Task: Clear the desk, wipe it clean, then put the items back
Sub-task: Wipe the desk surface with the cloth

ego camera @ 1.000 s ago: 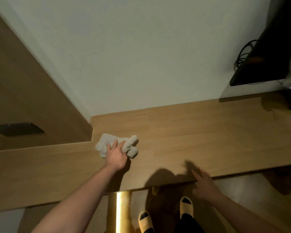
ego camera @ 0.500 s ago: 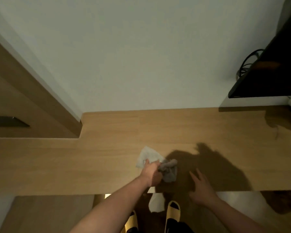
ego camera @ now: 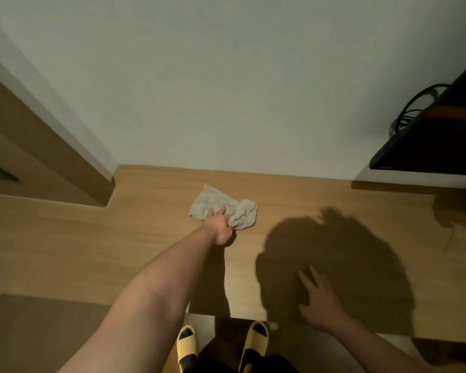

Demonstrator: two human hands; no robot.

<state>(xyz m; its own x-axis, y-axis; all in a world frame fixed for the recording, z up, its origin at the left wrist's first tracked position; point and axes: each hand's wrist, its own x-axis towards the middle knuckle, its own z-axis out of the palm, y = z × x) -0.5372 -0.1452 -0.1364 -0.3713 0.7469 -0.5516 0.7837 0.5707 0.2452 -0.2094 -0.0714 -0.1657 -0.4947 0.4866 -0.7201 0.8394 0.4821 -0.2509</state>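
Cloth [ego camera: 221,208] under left hand [ego camera: 219,226] on desk [ego camera: 320,195].

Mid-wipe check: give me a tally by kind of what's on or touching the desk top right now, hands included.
Cloths: 1, the crumpled grey cloth, under the left hand.
Hands: 2, the left hand gripping the cloth, the right hand flat on the desk near its front edge.
Dark monitor at the far right: 1; whether it touches the desk is unclear.
Total: 4.
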